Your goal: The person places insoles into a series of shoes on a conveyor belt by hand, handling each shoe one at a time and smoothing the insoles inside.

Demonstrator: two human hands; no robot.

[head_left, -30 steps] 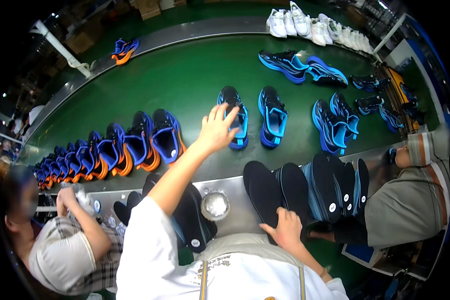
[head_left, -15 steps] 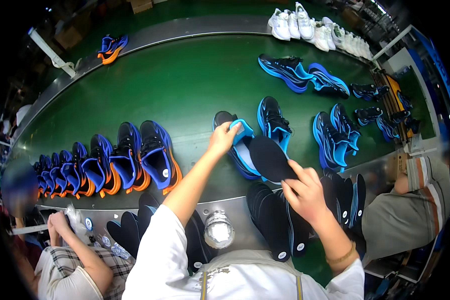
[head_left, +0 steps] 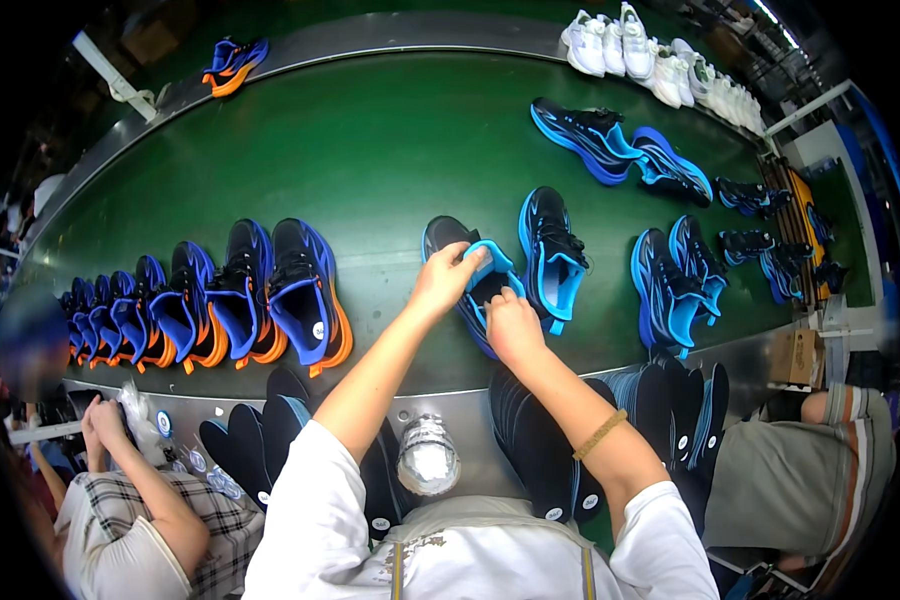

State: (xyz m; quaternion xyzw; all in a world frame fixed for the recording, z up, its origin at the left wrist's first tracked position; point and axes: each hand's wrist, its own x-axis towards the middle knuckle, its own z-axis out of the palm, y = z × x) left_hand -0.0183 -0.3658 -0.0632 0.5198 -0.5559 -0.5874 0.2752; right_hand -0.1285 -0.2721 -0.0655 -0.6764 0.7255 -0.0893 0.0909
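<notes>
A black sneaker [head_left: 444, 232] with a light-blue lining stands on the green belt in front of me, toe pointing away. My left hand [head_left: 446, 280] pinches its light-blue tongue [head_left: 492, 260] and pulls the opening wide. Closed fingers of my right hand [head_left: 515, 325] reach into the shoe's heel opening on a black insole [head_left: 487, 290], most of which is hidden inside. Just right of it stands a matching sneaker [head_left: 544, 218], touched by neither hand.
Black insoles [head_left: 535, 440] are stacked along the near metal edge, beside a silver foil-wrapped roll [head_left: 429, 455]. Orange-soled sneakers [head_left: 303, 285] line the left; more blue sneakers [head_left: 660, 280] stand right. White shoes [head_left: 635, 50] fill the far ledge. Co-workers sit on both sides.
My right hand has carried the insole from above the shoe down into its opening, moving left. My left hand keeps its grip on the tongue. The view has shifted slightly.
</notes>
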